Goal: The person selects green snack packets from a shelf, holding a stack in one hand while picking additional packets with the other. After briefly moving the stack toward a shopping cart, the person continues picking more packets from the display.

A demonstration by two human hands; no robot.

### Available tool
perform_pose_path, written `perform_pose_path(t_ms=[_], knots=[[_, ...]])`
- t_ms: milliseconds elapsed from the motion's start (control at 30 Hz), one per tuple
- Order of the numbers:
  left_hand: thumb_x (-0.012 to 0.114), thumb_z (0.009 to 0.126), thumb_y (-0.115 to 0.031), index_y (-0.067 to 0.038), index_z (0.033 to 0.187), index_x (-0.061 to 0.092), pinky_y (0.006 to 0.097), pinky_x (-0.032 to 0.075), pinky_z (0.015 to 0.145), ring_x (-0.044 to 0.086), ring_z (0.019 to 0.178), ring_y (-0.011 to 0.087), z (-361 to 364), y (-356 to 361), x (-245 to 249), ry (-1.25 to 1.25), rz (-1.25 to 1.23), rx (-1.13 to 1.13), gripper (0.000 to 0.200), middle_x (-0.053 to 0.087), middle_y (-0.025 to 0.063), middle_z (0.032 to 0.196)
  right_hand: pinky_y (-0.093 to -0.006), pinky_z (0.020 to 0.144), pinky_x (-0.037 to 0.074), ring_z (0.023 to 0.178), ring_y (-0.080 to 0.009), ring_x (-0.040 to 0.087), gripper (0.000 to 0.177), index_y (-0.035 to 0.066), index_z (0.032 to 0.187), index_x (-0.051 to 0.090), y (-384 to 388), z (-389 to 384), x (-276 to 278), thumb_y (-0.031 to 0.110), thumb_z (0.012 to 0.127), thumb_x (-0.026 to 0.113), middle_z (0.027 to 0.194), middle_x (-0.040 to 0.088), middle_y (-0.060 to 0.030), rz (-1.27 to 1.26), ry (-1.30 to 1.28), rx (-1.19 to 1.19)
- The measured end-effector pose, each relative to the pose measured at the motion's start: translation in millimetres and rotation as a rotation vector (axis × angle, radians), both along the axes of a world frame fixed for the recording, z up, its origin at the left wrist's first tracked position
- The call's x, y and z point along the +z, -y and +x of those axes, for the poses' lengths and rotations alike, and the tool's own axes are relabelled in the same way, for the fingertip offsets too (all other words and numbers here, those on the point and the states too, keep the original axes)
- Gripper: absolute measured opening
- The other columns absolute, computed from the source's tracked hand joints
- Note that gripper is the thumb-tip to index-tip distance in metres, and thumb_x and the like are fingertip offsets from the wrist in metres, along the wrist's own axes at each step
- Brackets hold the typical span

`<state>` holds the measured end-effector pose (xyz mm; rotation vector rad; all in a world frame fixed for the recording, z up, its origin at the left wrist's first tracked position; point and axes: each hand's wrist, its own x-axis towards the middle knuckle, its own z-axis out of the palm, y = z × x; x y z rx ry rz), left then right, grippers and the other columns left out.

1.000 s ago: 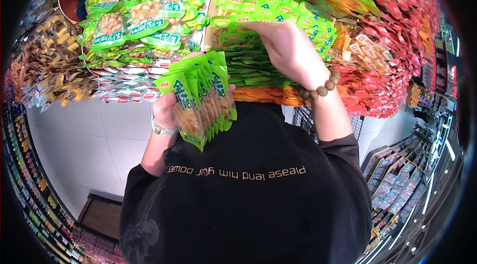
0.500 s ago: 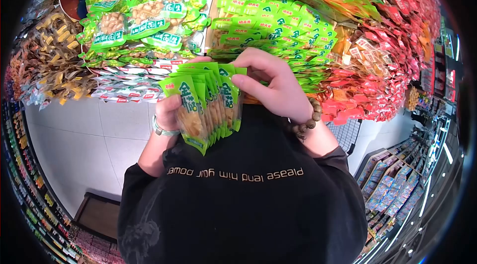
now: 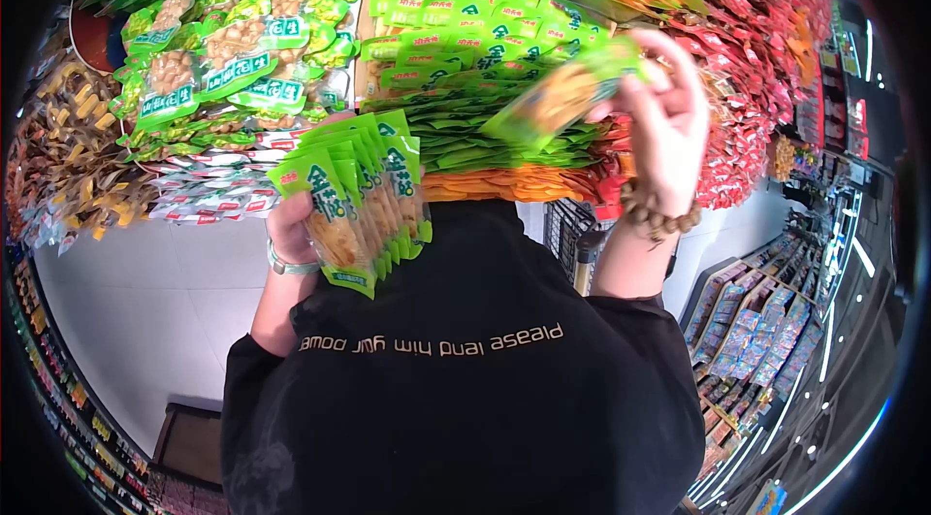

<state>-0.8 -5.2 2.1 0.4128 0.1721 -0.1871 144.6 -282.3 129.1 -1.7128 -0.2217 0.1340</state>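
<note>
In my left hand (image 3: 294,230) is a fanned stack of green snack packets (image 3: 354,205) with clear windows, held in front of my chest. My thumb lies over the front packet; the other fingers are mostly hidden behind the stack. My right hand (image 3: 669,108) is raised over the display and pinches one green snack packet (image 3: 558,98) by its end, the packet blurred and tilted down to the left. Behind it are neat rows of similar green packets (image 3: 436,40), above darker green stacked edges.
Peanut packets (image 3: 228,54) lie left of the green rows, with brown-wrapped snacks (image 3: 82,142) farther left. Red packets (image 3: 737,117) are heaped on the right. An orange row (image 3: 504,187) runs along the display's front. A black wire cart (image 3: 567,229) stands beside my right arm.
My right hand has left the stack and moved up and right with one packet. My left hand and the stack sit slightly farther left in view.
</note>
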Motion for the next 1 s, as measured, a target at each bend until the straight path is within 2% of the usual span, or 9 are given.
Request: perform_pose_path(t_ms=[33,100,167,267,500,700,767,867,1000], knots=[[0.073,0.076,-0.043,-0.002,0.152,0.029,0.0561,0.046,0.105,0.054,0.125,0.0417,1,0,1,0.017,-0.008,-0.006,0.097,0.05,0.0249,0.139,-0.0306,0.069,0.056,0.073,-0.0221,0.07,0.035,-0.006,0.129,0.055,19,10,1,-0.006,0.094,0.054,0.101,0.071,-0.0176,-0.003,0.089,-0.039],[0.072,0.076,-0.043,-0.005,0.152,0.028,0.0584,0.048,0.102,0.056,0.121,0.0452,3,-1,3,0.05,-0.023,-0.018,0.096,0.051,0.0261,0.137,-0.0327,0.078,0.058,0.091,-0.0227,0.069,0.028,-0.009,0.122,0.061,54,28,-8,-0.007,0.096,0.054,0.107,0.07,-0.017,-0.004,0.207,-0.147],[0.073,0.076,-0.043,-0.005,0.152,0.029,0.0587,0.05,0.099,0.058,0.118,0.0468,5,-1,3,0.049,-0.024,0.002,0.096,0.052,0.027,0.136,-0.0285,0.084,0.054,0.087,-0.0177,0.069,0.022,-0.006,0.115,0.067,64,36,-11,-0.005,0.095,0.058,0.105,0.071,-0.0121,-0.067,0.236,-0.171],[0.074,0.075,-0.042,-0.005,0.151,0.03,0.0585,0.05,0.099,0.058,0.118,0.0468,7,-1,3,0.052,0.005,0.013,0.096,0.052,0.0272,0.135,-0.0285,0.087,0.053,0.094,-0.0145,0.067,0.021,-0.004,0.115,0.068,69,42,-23,-0.003,0.096,0.061,0.108,0.071,-0.0086,-0.265,0.259,-0.1],[0.074,0.075,-0.042,-0.005,0.15,0.032,0.0586,0.05,0.099,0.058,0.118,0.0469,5,-1,2,0.046,0.001,0.008,0.094,0.053,0.0269,0.134,-0.0236,0.077,0.051,0.086,-0.0075,0.064,0.016,0.002,0.109,0.071,58,52,-48,0.011,0.095,0.068,0.097,0.071,-0.0016,-0.417,0.123,0.099],[0.069,0.081,-0.049,-0.015,0.156,0.024,0.0639,0.052,0.092,0.056,0.119,0.0513,2,-1,-3,0.083,0.047,-0.01,0.094,0.047,0.0236,0.141,-0.0255,0.054,0.039,0.057,-0.0067,0.05,0.016,0.007,0.101,0.074,48,48,-68,0.02,0.092,0.072,0.073,0.069,-0.0024,-0.703,0.195,0.127],[0.069,0.082,-0.049,-0.015,0.156,0.024,0.0638,0.052,0.093,0.055,0.119,0.0513,1,-1,-3,0.074,0.043,-0.012,0.093,0.046,0.0233,0.142,-0.0268,0.058,0.046,0.061,-0.0112,0.06,0.018,0.004,0.101,0.075,49,49,-64,0.019,0.091,0.072,0.078,0.073,-0.0066,-0.786,0.229,0.135],[0.071,0.08,-0.047,-0.011,0.154,0.026,0.0622,0.051,0.095,0.056,0.119,0.0502,-1,-2,-3,0.041,0.026,-0.002,0.093,0.048,0.0249,0.14,-0.0322,0.078,0.055,0.084,-0.0205,0.073,0.021,-0.001,0.103,0.075,53,56,-63,0.016,0.091,0.071,0.092,0.076,-0.0146,-0.709,0.271,0.071],[0.074,0.076,-0.041,-0.005,0.15,0.032,0.0594,0.05,0.098,0.057,0.118,0.0484,1,0,7,0.007,0.01,0.024,0.093,0.051,0.0288,0.134,-0.0297,0.074,0.053,0.077,-0.018,0.07,0.023,0.0,0.105,0.074,50,55,-60,0.018,0.092,0.069,0.09,0.076,-0.0138,-0.742,0.193,0.154]])
